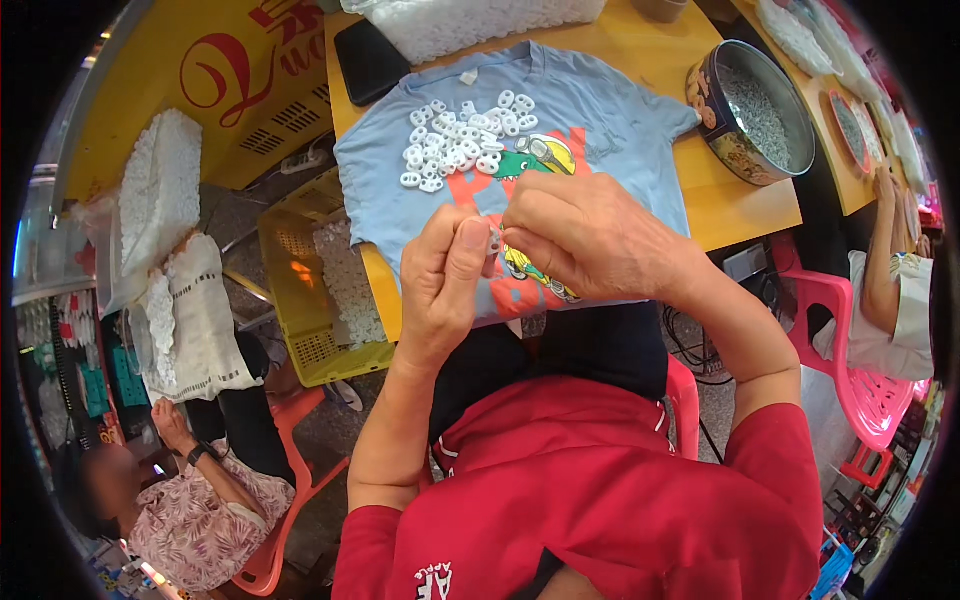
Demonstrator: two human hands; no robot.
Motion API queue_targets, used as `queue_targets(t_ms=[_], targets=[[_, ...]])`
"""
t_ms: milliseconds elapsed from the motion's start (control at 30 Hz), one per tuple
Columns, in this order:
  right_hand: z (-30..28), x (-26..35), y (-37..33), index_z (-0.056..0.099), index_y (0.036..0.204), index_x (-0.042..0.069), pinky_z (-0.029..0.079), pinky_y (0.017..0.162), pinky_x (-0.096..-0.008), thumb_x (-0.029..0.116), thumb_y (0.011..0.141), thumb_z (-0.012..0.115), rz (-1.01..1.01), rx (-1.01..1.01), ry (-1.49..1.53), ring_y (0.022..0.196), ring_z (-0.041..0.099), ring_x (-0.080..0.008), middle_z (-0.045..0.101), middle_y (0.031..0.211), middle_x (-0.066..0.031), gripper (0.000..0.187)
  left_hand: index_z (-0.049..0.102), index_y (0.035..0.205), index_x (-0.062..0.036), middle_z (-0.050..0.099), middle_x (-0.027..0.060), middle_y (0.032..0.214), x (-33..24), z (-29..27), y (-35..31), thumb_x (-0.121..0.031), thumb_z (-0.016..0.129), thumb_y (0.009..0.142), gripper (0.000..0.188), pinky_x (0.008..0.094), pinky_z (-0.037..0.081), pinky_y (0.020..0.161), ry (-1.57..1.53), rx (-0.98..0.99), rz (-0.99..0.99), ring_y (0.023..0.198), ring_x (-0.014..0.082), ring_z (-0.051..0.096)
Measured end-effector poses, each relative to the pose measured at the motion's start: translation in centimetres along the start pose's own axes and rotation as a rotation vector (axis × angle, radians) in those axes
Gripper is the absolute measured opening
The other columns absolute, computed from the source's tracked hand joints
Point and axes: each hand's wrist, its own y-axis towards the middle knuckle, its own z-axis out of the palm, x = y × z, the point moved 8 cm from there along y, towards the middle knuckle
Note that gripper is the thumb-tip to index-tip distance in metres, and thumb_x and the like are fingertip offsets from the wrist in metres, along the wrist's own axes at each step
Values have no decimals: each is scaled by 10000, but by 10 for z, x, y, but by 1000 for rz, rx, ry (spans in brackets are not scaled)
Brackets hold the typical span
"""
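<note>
My left hand [447, 275] pinches a small white plastic piece with holes [495, 241] between thumb and fingers, just above the near part of a blue printed T-shirt [385, 165]. Right beside it is my right hand [590, 238], its thumb and forefinger closed together at the piece; its curled fingers hide whatever they may hold. Beyond my hands, a loose pile of white two-holed plastic pieces [455, 145] lies on the T-shirt, which is spread over the yellow table [735, 215].
A round tin [706, 110] of small silvery metal parts stands at the table's right. At the back are a clear container [480, 25] of white pieces and a black phone-like slab [370, 62]. A yellow crate [300, 345] sits lower left. People sit on both sides; a pink chair [850, 370] is right.
</note>
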Motion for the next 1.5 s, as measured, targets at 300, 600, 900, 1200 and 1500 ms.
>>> queue_targets(t_ms=[300, 600, 900, 1200, 1500], targets=[[11, 4, -8, 502, 866, 6, 432, 589, -400, 40, 878, 573, -6, -135, 63, 691, 529, -325, 501, 762, -133, 79, 468, 819, -13, 453, 16, 655, -11, 0, -9, -114, 458, 996, 204, 259, 332, 514, 220, -140, 215, 576, 86, 369], [12, 10, -12, 494, 860, -3, 421, 571, -382, -19, 866, 558, -64, -303, 82, 662, 506, -292, 498, 760, -120, 67, 431, 813, -42, 416, -10, 671, -13, 9, -11, -128, 441, 1007, 213, 246, 306, 516, 113, -192, 196, 586, 71, 339], [19, -1, -13, 474, 834, -10, 405, 557, -381, -25, 874, 557, -11, -336, 84, 649, 494, -290, 486, 747, -123, 93, 442, 827, -50, 422, -17, 684, -4, 10, -11, -146, 436, 1018, 214, 236, 328, 525, 121, -270, 158, 601, 65, 355], [24, -29, -15, 493, 853, -8, 420, 594, -382, 84, 956, 498, 161, -305, 225, 660, 500, -303, 489, 745, -134, 138, 477, 811, -58, 424, -53, 679, 21, 2, 7, -196, 450, 1025, 256, 209, 316, 535, -36, -143, -135, 615, 36, 353], [3, -17, -8, 524, 873, 12, 434, 602, -395, 129, 934, 554, 67, -184, 50, 675, 532, -310, 509, 759, -122, 136, 488, 817, -67, 405, -53, 673, 14, 1, 3, -206, 442, 1026, 255, 211, 303, 535, -122, -132, -135, 609, 33, 332]])
